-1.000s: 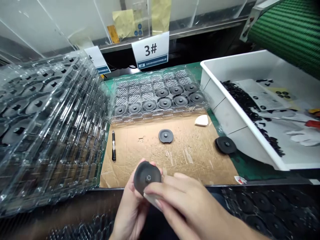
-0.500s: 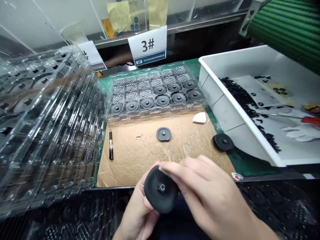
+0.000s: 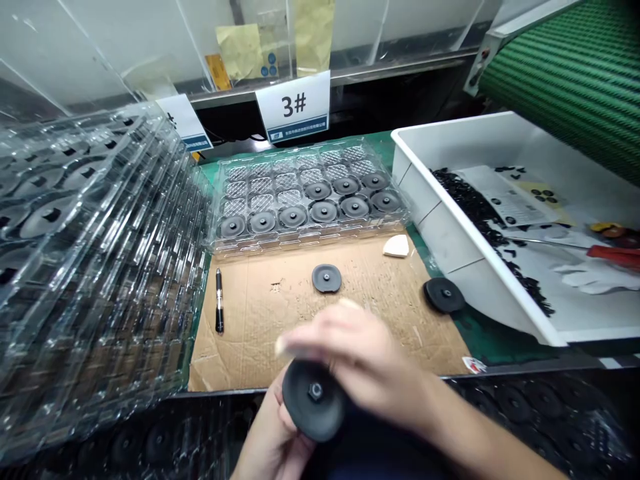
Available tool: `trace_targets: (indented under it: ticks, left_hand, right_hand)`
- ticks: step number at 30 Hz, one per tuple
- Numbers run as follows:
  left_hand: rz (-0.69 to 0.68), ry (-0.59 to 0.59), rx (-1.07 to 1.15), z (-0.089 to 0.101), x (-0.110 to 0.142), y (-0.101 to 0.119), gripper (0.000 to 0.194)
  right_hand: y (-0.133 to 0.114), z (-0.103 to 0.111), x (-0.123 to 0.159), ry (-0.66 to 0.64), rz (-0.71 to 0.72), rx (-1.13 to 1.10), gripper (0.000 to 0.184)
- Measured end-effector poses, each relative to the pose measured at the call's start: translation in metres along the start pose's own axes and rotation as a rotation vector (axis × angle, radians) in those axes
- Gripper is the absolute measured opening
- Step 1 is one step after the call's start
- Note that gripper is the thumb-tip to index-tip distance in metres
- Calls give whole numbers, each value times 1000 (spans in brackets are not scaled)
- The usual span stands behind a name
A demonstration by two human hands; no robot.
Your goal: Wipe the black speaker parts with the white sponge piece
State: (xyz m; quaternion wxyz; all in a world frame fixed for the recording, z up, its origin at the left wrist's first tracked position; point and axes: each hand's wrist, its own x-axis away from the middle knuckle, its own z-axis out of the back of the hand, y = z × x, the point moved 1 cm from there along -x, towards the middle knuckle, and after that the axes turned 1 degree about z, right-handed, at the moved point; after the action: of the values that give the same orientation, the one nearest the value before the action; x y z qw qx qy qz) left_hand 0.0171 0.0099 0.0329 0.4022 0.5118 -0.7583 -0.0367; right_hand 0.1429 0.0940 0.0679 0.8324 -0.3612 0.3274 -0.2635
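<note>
Stack of clear plastic trays [image 3: 90,253] along the left edge of the surface [image 3: 480,340]; left hand [image 3: 270,440] curled under and gripping a black disc [image 3: 314,400], just over the front edge of the cardboard sheet [image 3: 250,347]; right hand [image 3: 350,353] blurred, fingers spread above the disc, contact impossible to tell; white bin [image 3: 450,227] at the right.

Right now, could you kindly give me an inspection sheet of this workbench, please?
surface: cardboard sheet on green mat
job's things: black disc; clear tray of discs; disc on the cardboard; disc on the mat
clutter: pen; white wedge; stacked trays
grip: left hand holds the disc; right hand blurred above it
cables: nothing seen
surroundings: white bin; green belt; "3#" sign
</note>
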Motion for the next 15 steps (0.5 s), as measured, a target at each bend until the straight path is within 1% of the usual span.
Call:
trace_targets:
  ticks: [2, 3, 4, 5, 7, 9, 11, 12, 13, 14, 15]
  left_hand:
    - [41, -79, 106, 0, -1, 1, 39]
    - [54, -126, 152, 1, -1, 2, 42]
    - [63, -167, 188, 3, -1, 3, 43]
    - [69, -196, 209, 5, -2, 4, 43]
    - [77, -231, 237, 10, -2, 4, 43]
    - [79, -252, 245, 14, -3, 4, 45]
    - [94, -259, 238, 15, -2, 4, 48]
    - [102, -251, 228, 14, -2, 3, 49]
    - [97, -227, 204, 13, -2, 3, 49]
    - [75, -187, 173, 12, -2, 2, 49]
    - [38, -137, 137, 11, -2, 1, 48]
  right_hand:
    - [22, -1, 7, 88, -280, -6, 24]
    - [33, -4, 13, 110, -372, 1, 24]
    - [42, -10, 20, 108, -424, 8, 23]
    - [50, -18, 29, 81, -437, 7, 23]
    - [61, -36, 46, 13, -421, -10, 21]
    - [65, -46, 56, -21, -420, -16, 19]
    - [58, -42, 54, 22, -456, 1, 21]
    - [51, -36, 48, 68, -475, 15, 23]
    - [40, -28, 40, 107, -453, 31, 24]
    - [28, -19, 30, 132, -397, 44, 25]
    - [14, -12, 20, 112, -257, 55, 24]
